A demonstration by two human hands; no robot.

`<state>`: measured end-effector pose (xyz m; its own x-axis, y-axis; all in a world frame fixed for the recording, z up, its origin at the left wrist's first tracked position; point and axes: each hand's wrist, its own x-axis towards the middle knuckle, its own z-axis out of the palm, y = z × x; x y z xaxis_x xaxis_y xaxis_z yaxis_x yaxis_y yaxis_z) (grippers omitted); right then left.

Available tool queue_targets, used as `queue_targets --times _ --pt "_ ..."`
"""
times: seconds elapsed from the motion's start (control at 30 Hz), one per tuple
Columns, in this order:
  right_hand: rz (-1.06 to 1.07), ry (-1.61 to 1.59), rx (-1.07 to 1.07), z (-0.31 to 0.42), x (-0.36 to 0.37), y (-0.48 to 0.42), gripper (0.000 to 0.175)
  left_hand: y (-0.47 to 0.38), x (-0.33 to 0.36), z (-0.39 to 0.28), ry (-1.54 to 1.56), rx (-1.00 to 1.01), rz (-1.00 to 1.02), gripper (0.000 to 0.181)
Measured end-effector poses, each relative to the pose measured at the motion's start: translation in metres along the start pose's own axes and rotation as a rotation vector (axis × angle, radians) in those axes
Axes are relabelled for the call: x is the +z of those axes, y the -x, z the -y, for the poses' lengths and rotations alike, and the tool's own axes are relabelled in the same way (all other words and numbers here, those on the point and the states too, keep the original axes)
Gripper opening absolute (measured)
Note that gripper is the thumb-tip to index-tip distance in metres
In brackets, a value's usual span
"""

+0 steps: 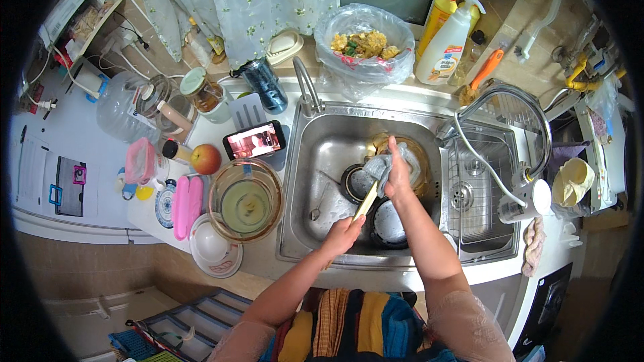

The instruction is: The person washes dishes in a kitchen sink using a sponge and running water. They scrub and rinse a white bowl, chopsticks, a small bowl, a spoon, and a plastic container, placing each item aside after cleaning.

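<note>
Over the stainless-steel sink (327,136), my left hand (344,235) grips the lower end of a pale yellow, stick-like utensil (366,200). My right hand (397,173) holds a grey cloth (378,165) against the upper end of that utensil. Beneath my hands, a dark-rimmed round lid or pan (356,183) and another dark-rimmed round piece (390,223) lie in the basin. An amber glass bowl (425,161) stands behind my right hand. A spoon (315,212) rests on the basin floor to the left.
Left of the sink are a large glass bowl of cloudy liquid (246,206), a propped phone (254,141), an apple (205,159) and stacked white bowls (214,246). Behind stand a bag-lined bowl of food scraps (365,55) and a pump bottle (443,50). A wire rack (478,211) sits right.
</note>
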<state>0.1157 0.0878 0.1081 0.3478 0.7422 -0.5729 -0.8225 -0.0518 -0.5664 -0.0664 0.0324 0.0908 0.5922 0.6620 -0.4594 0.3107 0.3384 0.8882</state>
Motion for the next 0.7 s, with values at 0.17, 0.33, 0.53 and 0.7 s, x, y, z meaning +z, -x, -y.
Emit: queue_targets --times 0.17,0.33,0.53,0.7 --pt "0.074 0.187 -0.017 -0.072 -0.01 0.028 0.037 -0.014 -0.028 -0.016 0.399 -0.291 0.303 0.045" --pt "0.002 0.141 0.051 -0.016 -0.01 0.011 0.037 -0.006 -0.027 -0.022 0.384 -0.325 0.456 0.047" --pt "-0.098 0.086 -0.122 -0.004 -0.002 0.003 0.036 0.003 -0.029 -0.011 0.445 -0.203 0.462 0.039" --pt "0.016 -0.04 -0.226 0.041 -0.054 -0.031 0.033 0.023 -0.055 0.002 0.626 -0.301 0.263 0.053"
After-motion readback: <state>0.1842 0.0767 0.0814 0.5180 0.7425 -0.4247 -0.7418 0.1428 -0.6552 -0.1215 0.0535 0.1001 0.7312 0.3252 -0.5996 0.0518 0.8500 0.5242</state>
